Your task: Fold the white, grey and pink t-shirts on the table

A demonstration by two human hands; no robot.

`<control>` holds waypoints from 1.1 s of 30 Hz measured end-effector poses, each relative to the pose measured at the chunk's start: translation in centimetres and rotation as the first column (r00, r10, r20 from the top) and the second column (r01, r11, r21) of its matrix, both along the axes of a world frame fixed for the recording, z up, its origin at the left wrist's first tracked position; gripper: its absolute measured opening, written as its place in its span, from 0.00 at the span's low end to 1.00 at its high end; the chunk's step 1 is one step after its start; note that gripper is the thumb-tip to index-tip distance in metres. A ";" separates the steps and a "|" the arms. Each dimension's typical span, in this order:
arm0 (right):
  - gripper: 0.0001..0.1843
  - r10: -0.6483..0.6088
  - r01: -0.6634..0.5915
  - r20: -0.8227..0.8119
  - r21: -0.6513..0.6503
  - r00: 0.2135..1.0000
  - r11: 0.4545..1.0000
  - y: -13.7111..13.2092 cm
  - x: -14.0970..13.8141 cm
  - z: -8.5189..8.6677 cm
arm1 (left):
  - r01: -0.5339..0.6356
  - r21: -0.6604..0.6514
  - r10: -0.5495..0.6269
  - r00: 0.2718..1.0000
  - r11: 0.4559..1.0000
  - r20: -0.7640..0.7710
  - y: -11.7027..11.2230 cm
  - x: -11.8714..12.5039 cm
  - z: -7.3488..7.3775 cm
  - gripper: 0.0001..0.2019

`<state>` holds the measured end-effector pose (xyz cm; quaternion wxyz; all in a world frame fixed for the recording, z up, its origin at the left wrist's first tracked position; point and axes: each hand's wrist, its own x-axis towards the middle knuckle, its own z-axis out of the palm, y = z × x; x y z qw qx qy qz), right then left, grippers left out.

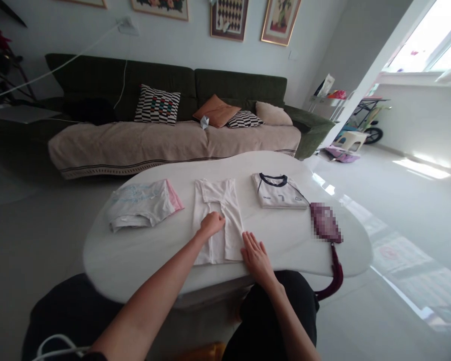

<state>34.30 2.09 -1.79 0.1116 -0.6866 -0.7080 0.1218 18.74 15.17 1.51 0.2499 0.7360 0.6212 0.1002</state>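
A white T-shirt lies partly folded on the white table, its sides turned in and a sleeve lying across the upper part. My left hand is closed over the middle of the shirt, with the fingers curled onto the cloth. Along the shirt's lower right edge, my right hand rests flat, fingers stretched out. To the right lies a neatly folded white jersey with dark trim at the neck. A loosely laid pale garment with a pink edge is on the left.
The table has a rounded, wavy edge. On its right side lies a blurred-out purple item with a dark red tassel hanging over the edge. Behind stands a green sofa with cushions. My knees are under the near edge.
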 end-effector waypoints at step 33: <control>0.30 0.081 -0.090 0.139 0.059 0.987 0.994 5.1 -2.9 1.8 | 0.012 0.150 -0.017 0.999 0.989 0.030 -4.4 -2.0 1.9 0.14</control>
